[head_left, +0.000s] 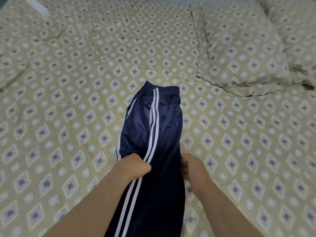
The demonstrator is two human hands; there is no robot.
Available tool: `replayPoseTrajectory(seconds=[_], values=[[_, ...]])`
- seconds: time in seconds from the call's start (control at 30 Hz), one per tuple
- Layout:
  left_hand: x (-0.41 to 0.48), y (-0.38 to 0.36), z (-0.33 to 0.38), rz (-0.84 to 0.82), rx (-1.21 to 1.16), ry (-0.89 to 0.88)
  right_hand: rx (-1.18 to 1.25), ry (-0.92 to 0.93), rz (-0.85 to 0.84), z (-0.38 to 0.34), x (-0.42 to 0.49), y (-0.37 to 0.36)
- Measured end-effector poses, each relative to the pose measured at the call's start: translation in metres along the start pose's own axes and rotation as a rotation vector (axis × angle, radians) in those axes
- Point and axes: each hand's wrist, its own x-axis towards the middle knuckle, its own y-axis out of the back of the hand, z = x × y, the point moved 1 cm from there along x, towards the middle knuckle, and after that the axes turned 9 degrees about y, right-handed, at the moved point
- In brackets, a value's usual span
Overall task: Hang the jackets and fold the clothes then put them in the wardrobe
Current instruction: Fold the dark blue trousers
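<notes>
Navy track pants (153,120) with white side stripes lie lengthwise on the bed (68,100), waistband away from me, legs running toward the bottom edge of the view. My left hand (133,165) grips the left edge of the pants at about mid-length, fingers curled into the fabric. My right hand (191,165) holds the right edge at the same height, its fingertips tucked under the cloth. The lower legs of the pants pass between my forearms and out of view.
The bed is covered by a beige sheet with a diamond and circle pattern. A pillow (248,53) in the same fabric lies at the upper right. A white object (38,6) shows at the top left corner.
</notes>
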Motion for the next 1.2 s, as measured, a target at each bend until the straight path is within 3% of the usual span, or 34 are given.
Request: replayPoseTrajectory(seconds=[0.07, 0.2, 0.4, 0.5, 0.57, 0.63, 0.7, 0.8, 0.9, 1.0, 1.07, 1.1, 1.2], values=[[0.015, 0.017, 0.020, 0.116, -0.122, -0.124, -0.016, 0.089, 0.014, -0.019, 0.024, -0.005], [0.047, 0.042, 0.066, 0.087, -0.564, -0.303, -0.121, 0.299, 0.005, -0.035, 0.055, -0.022], [0.070, 0.055, 0.101, 0.210, -0.556, -0.482, -0.186, 0.362, 0.051, -0.041, 0.068, -0.033], [0.070, 0.087, 0.093, 0.508, -0.597, -0.552, -0.147, 0.410, 0.010, -0.042, 0.069, -0.037], [0.082, 0.108, 0.069, 0.676, -0.546, -0.436, -0.236, 0.462, -0.019, -0.045, 0.069, -0.044], [0.095, 0.117, 0.042, 0.613, -0.379, -0.235, -0.371, 0.474, -0.011, -0.045, 0.073, -0.051], [0.101, 0.114, 0.032, 0.525, -0.274, -0.168, -0.464, 0.472, 0.053, -0.049, 0.073, -0.059], [0.100, 0.120, 0.054, 0.416, -0.505, -0.278, -0.319, 0.496, 0.063, -0.073, 0.078, -0.067], [0.105, 0.135, 0.072, 0.010, -0.917, -0.200, -0.073, 0.320, 0.019, -0.108, 0.103, -0.072], [0.113, 0.144, 0.073, -0.169, -0.893, -0.166, 0.035, 0.235, 0.004, -0.132, 0.122, -0.071], [0.119, 0.151, 0.077, -0.113, -0.998, -0.227, 0.097, 0.314, 0.094, -0.147, 0.136, -0.066], [0.126, 0.157, 0.081, -0.005, -1.010, -0.258, 0.111, 0.378, 0.174, -0.155, 0.143, -0.062], [0.140, 0.170, 0.088, 0.361, -0.706, -0.280, -0.086, 0.552, 0.315, -0.166, 0.163, -0.064]])
